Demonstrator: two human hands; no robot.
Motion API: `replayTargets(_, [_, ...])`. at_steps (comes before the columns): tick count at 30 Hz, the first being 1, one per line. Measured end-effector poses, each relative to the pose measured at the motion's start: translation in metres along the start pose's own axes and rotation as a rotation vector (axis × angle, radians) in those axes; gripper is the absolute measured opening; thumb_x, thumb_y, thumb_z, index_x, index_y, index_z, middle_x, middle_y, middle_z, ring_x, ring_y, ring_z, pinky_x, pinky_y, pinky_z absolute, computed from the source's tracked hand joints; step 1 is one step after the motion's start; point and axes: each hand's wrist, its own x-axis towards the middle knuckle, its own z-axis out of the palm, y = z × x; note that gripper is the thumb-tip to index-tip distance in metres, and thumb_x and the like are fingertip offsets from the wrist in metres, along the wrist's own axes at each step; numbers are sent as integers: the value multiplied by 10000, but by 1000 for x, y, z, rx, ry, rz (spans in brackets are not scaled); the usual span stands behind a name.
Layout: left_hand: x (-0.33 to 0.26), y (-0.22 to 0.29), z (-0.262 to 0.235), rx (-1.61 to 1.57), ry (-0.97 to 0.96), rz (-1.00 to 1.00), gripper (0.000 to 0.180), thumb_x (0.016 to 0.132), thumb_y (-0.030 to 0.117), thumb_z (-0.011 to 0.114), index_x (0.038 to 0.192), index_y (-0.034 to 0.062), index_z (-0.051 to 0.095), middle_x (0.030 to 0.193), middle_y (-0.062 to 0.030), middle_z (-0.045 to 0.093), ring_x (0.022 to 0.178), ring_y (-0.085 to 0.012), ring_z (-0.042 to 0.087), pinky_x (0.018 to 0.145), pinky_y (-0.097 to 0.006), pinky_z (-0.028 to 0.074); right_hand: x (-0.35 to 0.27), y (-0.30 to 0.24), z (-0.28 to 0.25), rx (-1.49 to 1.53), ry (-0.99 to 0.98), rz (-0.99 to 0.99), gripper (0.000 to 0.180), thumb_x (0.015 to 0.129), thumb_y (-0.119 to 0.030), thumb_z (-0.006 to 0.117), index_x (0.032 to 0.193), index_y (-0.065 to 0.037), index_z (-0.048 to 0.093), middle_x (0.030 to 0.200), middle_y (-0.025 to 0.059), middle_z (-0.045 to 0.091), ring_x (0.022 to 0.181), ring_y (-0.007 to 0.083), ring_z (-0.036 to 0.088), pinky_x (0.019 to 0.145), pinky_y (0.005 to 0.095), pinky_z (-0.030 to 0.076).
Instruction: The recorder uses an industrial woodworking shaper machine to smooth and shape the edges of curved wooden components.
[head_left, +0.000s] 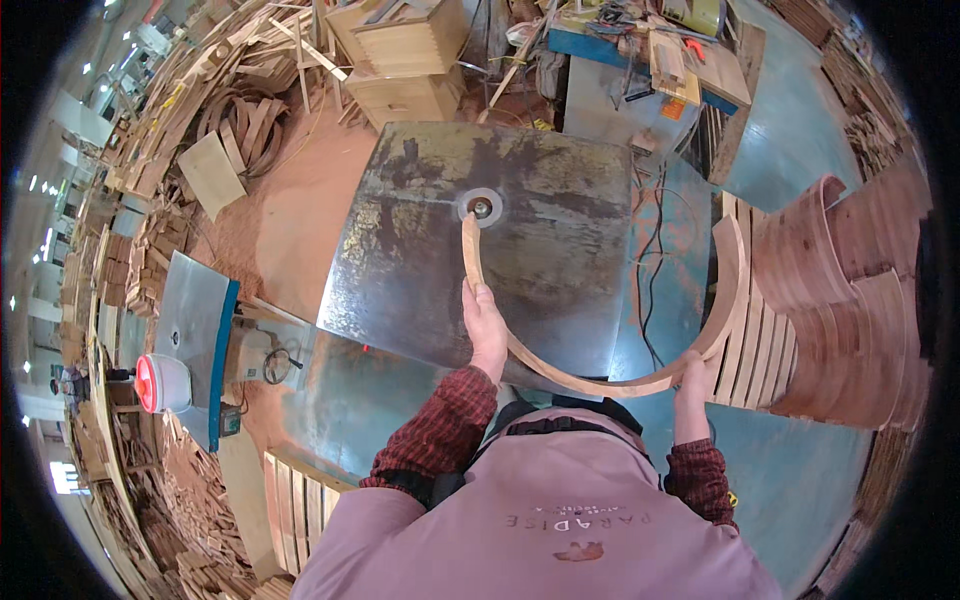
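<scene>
A long, bent strip of pale wood [600,386], curved into a half-ring, is held in both my hands. My left hand [484,325] is closed around its left arm, above a dark metal machine table [410,260]. The far left end of the strip reaches the round spindle [481,208] set in that table; I cannot tell whether they touch. My right hand [694,376] grips the strip on its right side, past the table's near right corner. From there the strip's other end curves up and away, beside a slatted wooden pallet [765,345].
Stacked curved wooden panels [845,340] stand on the pallet at right. A smaller metal table [190,310] with a white, red-lidded bucket [168,383] is at left. Black cables [655,270] run along the floor right of the machine. Wooden boxes [408,45] and scrap wood lie behind.
</scene>
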Motion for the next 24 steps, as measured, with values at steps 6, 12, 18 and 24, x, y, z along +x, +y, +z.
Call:
replayTargets(6, [15, 13, -3, -55, -93, -54, 591, 1115, 307, 424, 1556, -77, 336, 1458, -202, 518, 1327, -268, 494, 1129, -354, 364, -7, -4, 24, -42, 108, -83, 673, 892, -16, 528, 1538, 22, 343, 1238, 148, 560, 1055, 249, 578, 932, 365, 480])
replayTargets(12, [32, 15, 2, 9, -76, 32, 575, 1115, 295, 419, 1552, -71, 346, 1450, -198, 531, 1317, -277, 509, 1122, -360, 375, 1, -7, 30, -95, 78, -76, 682, 905, -37, 547, 1551, 15, 335, 1292, 157, 568, 1074, 255, 588, 933, 361, 482])
replayTargets(18, [46, 10, 8, 40, -55, 32, 593, 1112, 301, 428, 1561, -73, 332, 1514, -230, 487, 1388, -302, 471, 1160, -366, 351, 5, -7, 39, -115, 80, -130, 655, 902, -64, 554, 1523, 23, 367, 1313, 169, 567, 1109, 268, 589, 963, 368, 475])
replayTargets(24, [49, 14, 8, 80, -55, 29, 584, 1113, 310, 427, 1560, -57, 352, 1491, -215, 505, 1358, -299, 493, 1138, -369, 370, 3, -15, 44, -59, 64, -107, 662, 870, 14, 497, 1515, 64, 351, 1299, 160, 530, 1130, 253, 551, 984, 346, 447])
